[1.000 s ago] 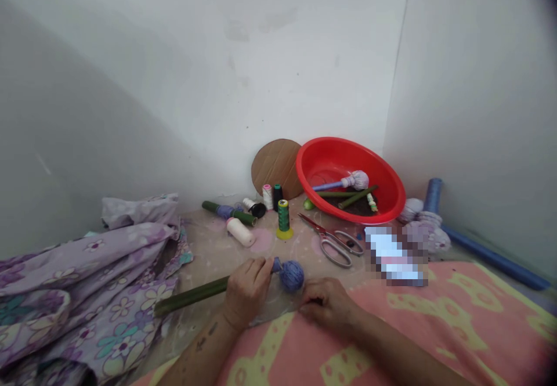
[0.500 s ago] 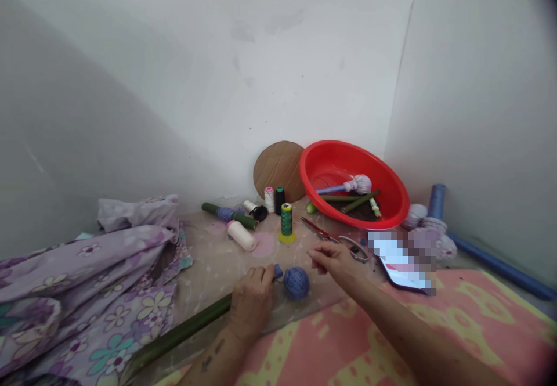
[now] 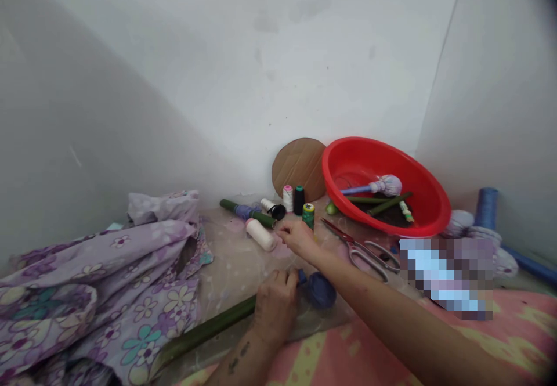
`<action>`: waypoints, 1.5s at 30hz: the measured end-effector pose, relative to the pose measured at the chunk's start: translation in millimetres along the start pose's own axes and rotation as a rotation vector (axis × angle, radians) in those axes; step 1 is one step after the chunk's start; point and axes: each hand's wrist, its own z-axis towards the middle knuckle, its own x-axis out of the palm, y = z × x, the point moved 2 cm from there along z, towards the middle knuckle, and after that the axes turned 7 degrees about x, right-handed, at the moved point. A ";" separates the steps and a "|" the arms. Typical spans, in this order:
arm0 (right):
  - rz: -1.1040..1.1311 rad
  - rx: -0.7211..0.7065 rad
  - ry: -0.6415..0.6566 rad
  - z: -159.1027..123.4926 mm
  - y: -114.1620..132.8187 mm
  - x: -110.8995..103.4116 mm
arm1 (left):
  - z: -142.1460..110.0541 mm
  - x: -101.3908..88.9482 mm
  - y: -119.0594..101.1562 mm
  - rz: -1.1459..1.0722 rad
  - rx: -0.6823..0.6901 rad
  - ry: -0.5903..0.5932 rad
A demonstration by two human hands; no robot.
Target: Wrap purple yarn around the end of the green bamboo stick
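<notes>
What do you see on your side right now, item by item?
Plastic basin: one, red, in the corner, holding sticks and a bundle.
Cardboard disc: one, brown, leaning on the wall beside the basin.
Thread spools: at least four, pink, black, green, cream, just beyond the hands.
Scissors: one, red and silver, right of the spools.
Bamboo stick: one, green, held at lower left.
Yarn ball: one, blue, beside the left hand.
Floral cloth: one, lilac, at left.
Blanket: one, pink and yellow, lower right.
Left hand: gripping the stick.
Right hand: empty, nearest the spools.
</notes>
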 end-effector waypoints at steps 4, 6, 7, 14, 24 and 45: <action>-0.166 0.025 0.014 11.0 11.6 4.2 | 1.1 -1.0 -0.1 -0.013 -0.008 0.006; -0.207 0.013 0.029 15.1 15.1 7.8 | 1.9 -2.2 0.0 -0.018 -0.009 0.006; -0.216 0.008 0.039 16.7 16.5 9.6 | 2.3 -2.6 0.1 -0.018 -0.010 0.006; -0.214 -0.009 0.132 20.4 20.0 18.8 | 2.6 -1.4 1.6 -0.022 -0.023 0.026; -0.469 -0.139 0.189 8.7 47.3 3.6 | 2.2 3.1 2.9 -0.006 -0.021 0.013; -0.169 -0.148 0.093 0.8 17.1 -20.3 | 2.0 -3.6 2.1 -0.018 -0.019 -0.006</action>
